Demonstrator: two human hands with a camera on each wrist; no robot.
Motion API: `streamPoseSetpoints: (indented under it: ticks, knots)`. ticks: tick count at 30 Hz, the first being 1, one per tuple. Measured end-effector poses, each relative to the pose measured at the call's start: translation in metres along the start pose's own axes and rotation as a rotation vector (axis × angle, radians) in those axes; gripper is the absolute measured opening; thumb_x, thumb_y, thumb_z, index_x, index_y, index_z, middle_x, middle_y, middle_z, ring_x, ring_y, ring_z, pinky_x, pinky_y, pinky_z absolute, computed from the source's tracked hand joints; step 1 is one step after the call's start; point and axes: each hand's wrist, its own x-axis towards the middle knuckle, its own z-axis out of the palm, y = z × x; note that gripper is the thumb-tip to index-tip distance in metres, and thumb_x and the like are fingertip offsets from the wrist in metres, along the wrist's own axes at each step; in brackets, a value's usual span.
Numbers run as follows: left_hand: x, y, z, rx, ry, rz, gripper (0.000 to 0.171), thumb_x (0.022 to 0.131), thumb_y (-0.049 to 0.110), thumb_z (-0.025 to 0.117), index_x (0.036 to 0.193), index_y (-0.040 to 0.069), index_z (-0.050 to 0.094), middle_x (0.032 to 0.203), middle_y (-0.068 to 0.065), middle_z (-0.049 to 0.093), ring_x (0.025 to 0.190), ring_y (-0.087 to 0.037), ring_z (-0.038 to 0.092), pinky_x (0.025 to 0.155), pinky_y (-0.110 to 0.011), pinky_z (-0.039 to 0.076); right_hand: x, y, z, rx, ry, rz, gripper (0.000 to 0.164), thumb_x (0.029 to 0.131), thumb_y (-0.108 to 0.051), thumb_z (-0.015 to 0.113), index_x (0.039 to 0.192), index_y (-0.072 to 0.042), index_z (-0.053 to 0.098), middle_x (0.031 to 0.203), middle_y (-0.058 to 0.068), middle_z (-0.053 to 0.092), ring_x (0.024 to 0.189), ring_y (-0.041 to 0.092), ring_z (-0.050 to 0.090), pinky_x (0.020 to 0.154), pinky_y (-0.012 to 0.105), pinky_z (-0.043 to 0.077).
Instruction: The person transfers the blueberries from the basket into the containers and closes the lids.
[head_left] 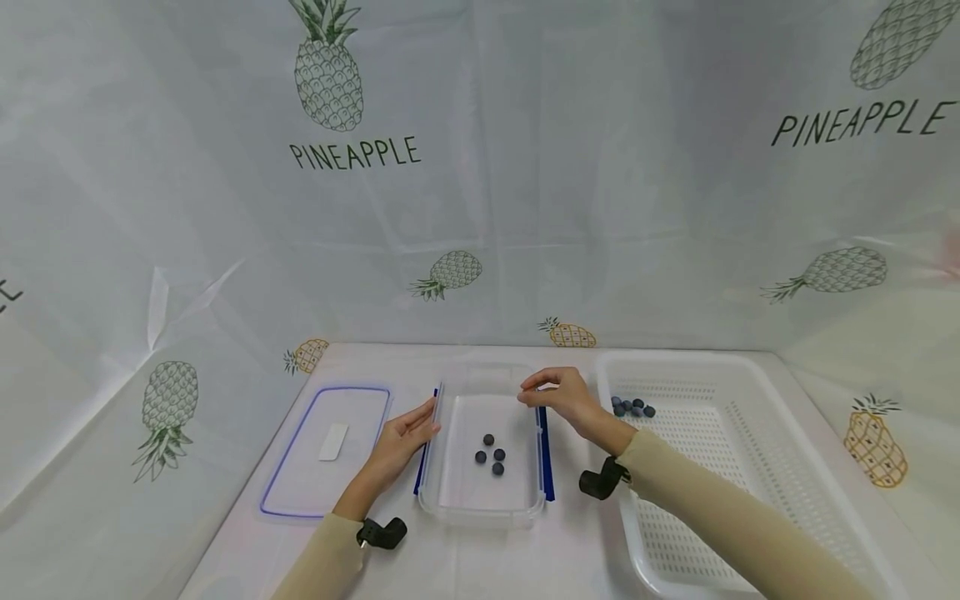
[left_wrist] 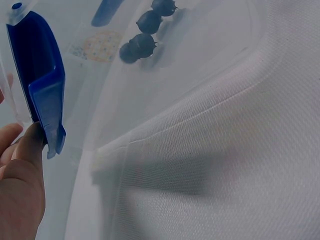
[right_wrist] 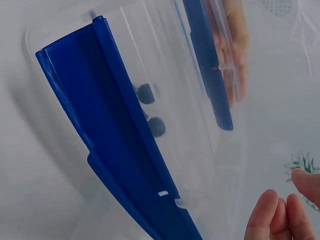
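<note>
A clear plastic container with blue side latches stands in the middle of the table. Several blueberries lie together on its floor. My left hand rests along the container's left side, fingertips at the rim; in the left wrist view, a finger touches the end of the blue latch. Over the right rim, toward the far corner, hovers my right hand. In the right wrist view its thumb is apart from the fingers, with nothing visible between them.
To the right, a white perforated basket stands under my right forearm, with several blueberries at its far left. Left of the container lies a clear lid with a blue seal; a white rectangle shows on it. A pineapple-print sheet hangs behind.
</note>
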Motion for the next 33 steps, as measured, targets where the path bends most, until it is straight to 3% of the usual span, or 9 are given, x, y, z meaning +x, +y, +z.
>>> streamPoseSetpoints:
  ticks: [9,21,24,28,33]
  knots:
    - [-0.001,0.000,0.000,0.031,0.016,-0.026,0.054,0.089,0.020,0.062,0.138,0.013,0.042,0.141,0.005,0.039,0.128,-0.009,0.037,0.098,-0.019,0.036,-0.003,-0.007,-0.024,0.016,0.028,-0.009,0.031,0.077,-0.018,0.075,0.100,0.001,0.067,0.104,0.010,0.064,0.089,0.021,0.063,0.089,0.041,0.046]
    - [0.000,-0.002,0.000,0.021,0.008,-0.005,0.055,0.088,0.020,0.063,0.138,0.009,0.041,0.142,0.000,0.038,0.129,-0.013,0.037,0.098,-0.019,0.036,-0.013,-0.009,-0.057,0.014,0.060,-0.012,0.037,0.077,-0.023,0.075,0.104,0.001,0.065,0.102,0.013,0.065,0.088,0.024,0.063,0.087,0.040,0.045]
    - [0.000,-0.003,0.000,0.020,0.006,-0.007,0.056,0.088,0.020,0.063,0.138,0.009,0.041,0.143,0.000,0.038,0.129,-0.013,0.036,0.098,-0.019,0.036,-0.021,-0.018,-0.064,0.016,0.060,-0.005,0.036,0.081,-0.020,0.072,0.106,0.004,0.063,0.106,0.017,0.062,0.089,0.026,0.063,0.089,0.043,0.045]
    - [0.000,-0.003,0.000,0.020,0.008,-0.009,0.057,0.087,0.022,0.064,0.138,0.009,0.042,0.142,0.001,0.039,0.128,-0.012,0.037,0.098,-0.019,0.036,-0.024,-0.016,-0.077,0.037,0.072,-0.011,0.036,0.082,-0.017,0.070,0.108,0.007,0.061,0.109,0.019,0.060,0.091,0.024,0.063,0.090,0.043,0.047]
    - [0.000,-0.003,0.000,0.018,-0.003,0.004,0.057,0.088,0.022,0.063,0.138,0.009,0.041,0.142,0.000,0.038,0.129,-0.013,0.036,0.098,-0.020,0.036,-0.024,0.000,-0.096,0.064,0.097,-0.036,0.037,0.083,-0.017,0.069,0.108,0.009,0.059,0.110,0.019,0.059,0.093,0.022,0.064,0.083,0.033,0.052]
